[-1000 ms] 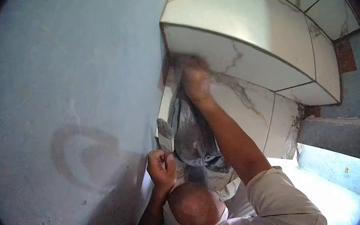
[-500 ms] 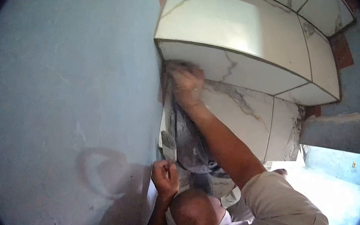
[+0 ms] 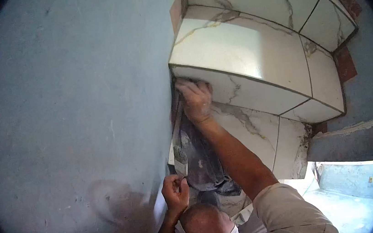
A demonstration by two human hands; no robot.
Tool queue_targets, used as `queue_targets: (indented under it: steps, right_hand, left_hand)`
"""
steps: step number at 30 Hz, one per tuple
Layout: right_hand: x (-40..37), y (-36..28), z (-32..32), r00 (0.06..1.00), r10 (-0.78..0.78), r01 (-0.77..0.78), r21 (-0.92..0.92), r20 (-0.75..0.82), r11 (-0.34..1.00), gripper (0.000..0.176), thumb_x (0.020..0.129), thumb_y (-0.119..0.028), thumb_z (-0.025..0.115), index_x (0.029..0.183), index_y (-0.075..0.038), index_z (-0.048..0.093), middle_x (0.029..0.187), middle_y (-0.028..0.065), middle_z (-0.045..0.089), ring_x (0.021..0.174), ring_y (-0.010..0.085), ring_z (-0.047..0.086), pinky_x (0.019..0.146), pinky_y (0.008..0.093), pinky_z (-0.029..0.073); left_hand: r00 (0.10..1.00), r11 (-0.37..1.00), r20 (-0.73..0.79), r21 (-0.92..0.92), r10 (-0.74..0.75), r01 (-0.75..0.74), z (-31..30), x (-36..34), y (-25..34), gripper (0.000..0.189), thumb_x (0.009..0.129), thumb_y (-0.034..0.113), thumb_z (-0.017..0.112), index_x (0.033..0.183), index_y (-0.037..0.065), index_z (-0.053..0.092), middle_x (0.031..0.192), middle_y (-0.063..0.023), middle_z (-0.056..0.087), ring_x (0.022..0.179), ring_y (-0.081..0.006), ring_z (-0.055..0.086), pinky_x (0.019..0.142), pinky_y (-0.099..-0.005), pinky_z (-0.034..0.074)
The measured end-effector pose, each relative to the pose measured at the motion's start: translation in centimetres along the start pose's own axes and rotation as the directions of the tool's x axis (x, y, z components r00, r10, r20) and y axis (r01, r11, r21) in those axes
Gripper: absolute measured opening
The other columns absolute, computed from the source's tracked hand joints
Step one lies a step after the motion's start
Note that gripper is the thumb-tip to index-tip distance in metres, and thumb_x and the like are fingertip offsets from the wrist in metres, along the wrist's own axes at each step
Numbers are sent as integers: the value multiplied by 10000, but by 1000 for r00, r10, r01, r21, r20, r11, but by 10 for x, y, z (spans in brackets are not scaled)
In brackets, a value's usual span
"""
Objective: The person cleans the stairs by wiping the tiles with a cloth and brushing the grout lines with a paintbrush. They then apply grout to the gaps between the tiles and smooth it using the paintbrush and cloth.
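My right hand [image 3: 197, 98] presses its bent fingertips against the marbled stair riser [image 3: 247, 87], at the corner with the blue-grey wall [image 3: 78, 92]. Its fingers are bunched; anything under them is hidden. Lower down, beside the wall, my left hand [image 3: 175, 193] is closed, thumb against the curled fingers. Just above it stands a small brush-like piece [image 3: 180, 161] with a speckled grey end and a pale band. Whether the left fingers grip that piece I cannot make out. Dark, dusty grey cloth [image 3: 203, 160] lies between the two arms.
White marbled tread tiles [image 3: 228, 42] with dark joints rise above my right hand. At the right are a rough-edged grey ledge [image 3: 351, 146] and a brightly lit lower floor [image 3: 344, 209]. Bare reddish patches [image 3: 345, 64] show beside the steps.
The view has tilted so the steps sit lower in the picture. My right hand, blurred before, is sharper and still at the same corner. My left hand stays closed near the wall.
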State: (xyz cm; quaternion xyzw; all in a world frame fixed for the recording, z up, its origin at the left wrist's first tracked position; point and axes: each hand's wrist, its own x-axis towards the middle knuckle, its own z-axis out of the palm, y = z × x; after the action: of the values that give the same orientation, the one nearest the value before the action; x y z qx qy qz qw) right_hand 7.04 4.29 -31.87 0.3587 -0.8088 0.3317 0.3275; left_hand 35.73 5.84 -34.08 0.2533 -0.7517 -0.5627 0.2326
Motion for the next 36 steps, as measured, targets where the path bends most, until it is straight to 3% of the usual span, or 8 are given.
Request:
queue_targets:
  steps: [2, 9, 12, 16, 20, 22, 30, 36]
  right_hand:
    - [44, -9, -18, 967, -17, 57, 148, -255, 987, 256, 702, -63, 659, 943, -141, 692, 912, -9, 688, 832, 229, 560, 801, 407, 430]
    - [-15, 11, 14, 994, -96, 100, 75, -53, 992, 294, 745, -13, 606, 1008, -116, 686, 966, 12, 670, 780, 237, 531, 774, 438, 439]
    - [31, -5, -7, 986, -19, 51, 188, -168, 981, 303, 734, 4, 601, 998, -119, 686, 901, 17, 646, 822, 252, 552, 828, 467, 442]
    - [6, -5, 0, 1000, -22, 21, 103, 11, 994, 254, 732, 3, 596, 956, -91, 669, 911, 34, 642, 905, 253, 574, 841, 440, 440]
    - [15, -2, 1, 998, -63, 66, 140, -26, 988, 228, 720, -6, 608, 927, -88, 658, 915, 41, 632, 863, 263, 580, 814, 432, 449]
    - [53, -20, -19, 967, -11, 70, 224, -255, 972, 187, 705, -17, 618, 875, -91, 646, 893, 51, 621, 816, 280, 590, 784, 427, 459]
    - [5, -7, 8, 998, -23, 29, 112, -53, 993, 198, 705, 50, 602, 873, -55, 604, 822, 99, 584, 785, 285, 590, 665, 392, 484]
    - [60, -26, 0, 923, 0, 86, 206, -385, 975, 121, 735, -16, 674, 822, -71, 610, 786, 56, 611, 674, 221, 574, 605, 361, 482]
  left_hand:
    - [1000, 1000, -11, 7, 10, -10, 3, 7, 0, 136, 908, 92, 585, 973, 19, 490, 807, -20, 486, 729, -79, 484, 673, -247, 423]
    - [996, 999, -89, 23, 27, -25, 7, 3, 10, 133, 880, 101, 617, 908, 15, 519, 718, -43, 518, 616, -113, 492, 581, -271, 434]
    - [988, 994, -109, 23, 111, -109, 7, 2, 3, 137, 879, 99, 620, 910, 17, 516, 709, -40, 523, 611, -109, 501, 571, -274, 434]
    - [996, 992, -57, -106, -70, 64, 4, -4, 3, 119, 903, 77, 584, 962, 20, 497, 756, -7, 504, 666, -79, 488, 624, -249, 430]
    - [996, 993, -23, -93, -81, 79, -3, -2, 4, 121, 911, 89, 580, 969, 20, 500, 763, -6, 503, 655, -72, 478, 613, -244, 424]
    - [1000, 1000, -20, 15, -22, 22, -3, -7, -15, 123, 913, 93, 579, 974, 20, 500, 766, -3, 508, 649, -65, 467, 607, -237, 415]
    - [999, 999, -26, -37, -33, 32, -8, -10, -10, 143, 903, 95, 590, 969, 19, 490, 766, -6, 502, 659, -65, 473, 609, -246, 421]
    - [994, 993, -36, -52, -104, 102, -5, -11, -15, 143, 878, 82, 609, 942, 23, 495, 741, -13, 512, 634, -69, 486, 579, -243, 423]
